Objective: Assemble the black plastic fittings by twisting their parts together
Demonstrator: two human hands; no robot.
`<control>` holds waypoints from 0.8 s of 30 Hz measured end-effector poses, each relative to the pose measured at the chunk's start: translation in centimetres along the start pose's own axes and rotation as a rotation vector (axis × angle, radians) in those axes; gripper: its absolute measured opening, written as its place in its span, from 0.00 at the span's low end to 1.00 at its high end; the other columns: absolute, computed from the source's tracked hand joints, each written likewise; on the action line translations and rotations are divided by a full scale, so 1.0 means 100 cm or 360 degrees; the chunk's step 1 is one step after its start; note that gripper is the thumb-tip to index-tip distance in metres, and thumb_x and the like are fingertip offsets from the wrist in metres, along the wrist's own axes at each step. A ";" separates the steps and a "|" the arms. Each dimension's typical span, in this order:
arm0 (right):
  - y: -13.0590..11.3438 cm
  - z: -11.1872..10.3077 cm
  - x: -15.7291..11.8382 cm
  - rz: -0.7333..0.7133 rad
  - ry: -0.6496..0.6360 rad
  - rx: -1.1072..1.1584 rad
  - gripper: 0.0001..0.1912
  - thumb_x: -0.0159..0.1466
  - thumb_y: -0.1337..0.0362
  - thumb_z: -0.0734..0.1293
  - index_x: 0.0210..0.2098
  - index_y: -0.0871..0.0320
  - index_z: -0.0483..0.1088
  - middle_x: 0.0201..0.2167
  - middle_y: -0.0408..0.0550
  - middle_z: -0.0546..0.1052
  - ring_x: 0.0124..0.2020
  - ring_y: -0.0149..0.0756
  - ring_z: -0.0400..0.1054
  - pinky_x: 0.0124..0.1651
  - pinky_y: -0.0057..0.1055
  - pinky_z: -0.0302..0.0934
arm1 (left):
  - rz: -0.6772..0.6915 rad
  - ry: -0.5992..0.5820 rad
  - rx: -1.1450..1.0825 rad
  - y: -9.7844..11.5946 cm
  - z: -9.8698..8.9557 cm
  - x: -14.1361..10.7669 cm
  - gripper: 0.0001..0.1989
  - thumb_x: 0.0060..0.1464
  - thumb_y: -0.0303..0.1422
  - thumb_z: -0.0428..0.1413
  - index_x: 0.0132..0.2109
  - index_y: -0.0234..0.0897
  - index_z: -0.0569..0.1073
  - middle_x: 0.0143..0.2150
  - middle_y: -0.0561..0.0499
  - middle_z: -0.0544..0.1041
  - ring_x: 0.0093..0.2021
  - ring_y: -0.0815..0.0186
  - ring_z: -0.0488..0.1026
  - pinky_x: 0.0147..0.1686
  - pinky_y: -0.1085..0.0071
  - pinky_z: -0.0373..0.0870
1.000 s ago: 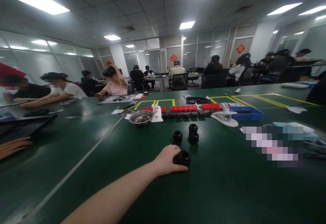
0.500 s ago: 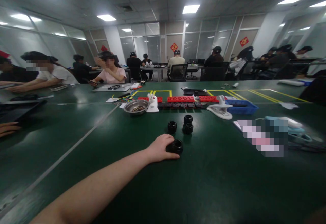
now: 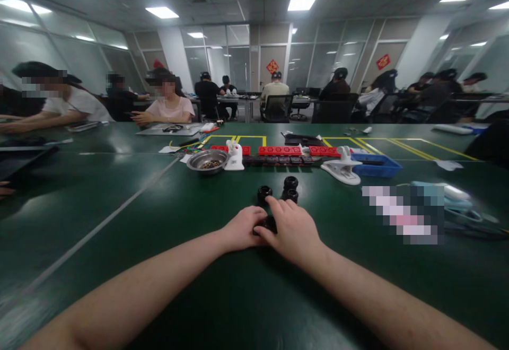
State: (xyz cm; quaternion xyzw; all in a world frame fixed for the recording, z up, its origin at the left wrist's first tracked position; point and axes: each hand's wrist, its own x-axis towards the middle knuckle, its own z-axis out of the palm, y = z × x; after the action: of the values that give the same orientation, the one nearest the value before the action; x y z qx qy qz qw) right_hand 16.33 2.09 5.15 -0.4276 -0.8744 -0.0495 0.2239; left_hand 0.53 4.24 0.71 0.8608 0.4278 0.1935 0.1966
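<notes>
Two hands are meeting at one black wheel-like part point(image 3: 271, 222) over the green table point(image 3: 167, 286): I am seeing my left hand point(image 3: 243, 228) gripping its side and my right hand point(image 3: 297, 228) curving over it, its grip hidden. With fingers crowding and masking it, I am judging a slip likely, and the right fingertips, overlapping the loose black parts point(image 3: 264, 193) in view, are risking sending one rolling towards the red blocks point(image 3: 280, 150).

Head view; forward-down over table point(image 3: 262, 297)
</notes>
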 end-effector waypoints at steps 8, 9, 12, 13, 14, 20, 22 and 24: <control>0.000 0.020 -0.014 -0.0256 0.0120 0.0312 0.21 0.51 0.70 0.60 0.45 0.64 0.61 0.43 0.55 0.66 0.44 0.42 0.58 0.49 0.40 0.53 | 0.0094 0.0089 0.0094 -0.004 0.002 -0.002 0.20 0.38 0.28 0.58 0.42 0.36 0.68 0.43 0.49 0.68 0.45 0.58 0.63 0.48 0.63 0.59; 0.001 0.021 -0.014 -0.0239 0.0156 0.0315 0.21 0.51 0.68 0.61 0.46 0.64 0.60 0.44 0.55 0.66 0.46 0.43 0.57 0.50 0.42 0.52 | 0.0090 0.0078 0.0107 -0.004 0.002 -0.001 0.19 0.38 0.28 0.58 0.42 0.36 0.68 0.43 0.49 0.68 0.45 0.58 0.63 0.48 0.63 0.59; 0.005 0.024 -0.012 -0.0162 0.0160 0.0256 0.23 0.53 0.62 0.63 0.47 0.64 0.60 0.43 0.57 0.66 0.44 0.46 0.58 0.48 0.44 0.54 | 0.0048 0.0046 0.0145 -0.003 0.001 -0.001 0.17 0.39 0.30 0.57 0.41 0.36 0.68 0.43 0.48 0.68 0.45 0.57 0.63 0.47 0.62 0.60; 0.005 0.024 -0.011 -0.0166 0.0127 0.0238 0.22 0.53 0.62 0.63 0.46 0.64 0.61 0.42 0.56 0.67 0.43 0.46 0.59 0.47 0.44 0.55 | 0.0038 0.0045 0.0147 -0.002 0.000 -0.001 0.17 0.39 0.31 0.57 0.41 0.36 0.68 0.43 0.48 0.68 0.45 0.57 0.63 0.47 0.62 0.60; 0.006 0.025 -0.011 -0.0187 0.0091 0.0230 0.21 0.54 0.62 0.62 0.46 0.64 0.61 0.41 0.56 0.67 0.42 0.45 0.59 0.45 0.43 0.56 | 0.0037 0.0045 0.0140 -0.001 0.000 -0.001 0.17 0.39 0.31 0.57 0.41 0.35 0.68 0.43 0.48 0.68 0.45 0.57 0.63 0.47 0.62 0.60; 0.006 0.027 -0.013 -0.0322 0.0103 0.0388 0.20 0.52 0.72 0.58 0.46 0.63 0.60 0.43 0.55 0.66 0.44 0.42 0.59 0.49 0.41 0.55 | 0.0053 0.0056 0.0091 0.002 -0.002 -0.002 0.16 0.39 0.30 0.57 0.40 0.36 0.69 0.43 0.48 0.68 0.44 0.58 0.64 0.48 0.63 0.60; 0.007 0.027 -0.014 -0.0285 0.0170 0.0407 0.21 0.52 0.70 0.60 0.47 0.63 0.59 0.45 0.55 0.66 0.46 0.43 0.58 0.50 0.43 0.53 | 0.0042 0.0053 0.0106 0.002 -0.001 -0.002 0.17 0.39 0.30 0.57 0.41 0.36 0.69 0.43 0.49 0.68 0.44 0.58 0.63 0.48 0.63 0.60; 0.008 0.027 -0.013 -0.0192 0.0192 0.0370 0.21 0.53 0.65 0.62 0.46 0.63 0.60 0.44 0.56 0.66 0.45 0.46 0.58 0.49 0.45 0.54 | 0.0038 0.0047 0.0118 0.001 -0.001 -0.002 0.20 0.39 0.30 0.57 0.43 0.36 0.68 0.44 0.48 0.68 0.45 0.57 0.63 0.48 0.62 0.60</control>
State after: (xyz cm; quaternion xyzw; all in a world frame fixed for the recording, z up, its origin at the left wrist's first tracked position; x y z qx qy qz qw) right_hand 16.72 2.42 2.09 -0.3417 -0.8833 0.0130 0.3207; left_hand 0.46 4.07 0.84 0.8696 0.4271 0.1925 0.1559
